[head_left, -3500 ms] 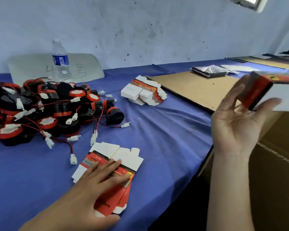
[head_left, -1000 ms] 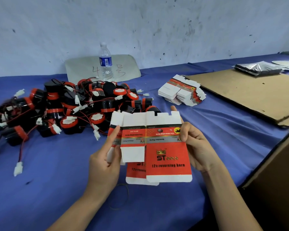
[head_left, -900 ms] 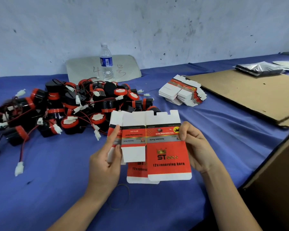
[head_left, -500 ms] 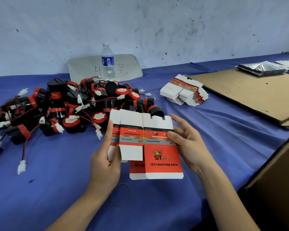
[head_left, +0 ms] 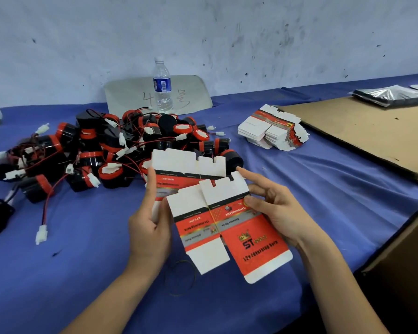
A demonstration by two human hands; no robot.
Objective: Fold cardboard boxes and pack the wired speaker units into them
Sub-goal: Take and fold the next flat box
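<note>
A blue-covered surface [head_left: 323, 213] carries a brown cardboard sheet [head_left: 372, 131] at its far right corner and a heap of black-and-red wired speakers [head_left: 106, 153] toward its left edge. A stack of flat boxes [head_left: 273, 131] lies between them. Above the near edge, the right hand [head_left: 275, 213] pinches one unfolded box [head_left: 229, 227], thumb on its printed face. The left hand [head_left: 150, 227] has its fingers [head_left: 151, 186] clamped on a second flat box [head_left: 179, 169] just behind. A water bottle [head_left: 162, 88] stands at the far edge, and a rubber band [head_left: 181, 277] lies under the hands.
</note>
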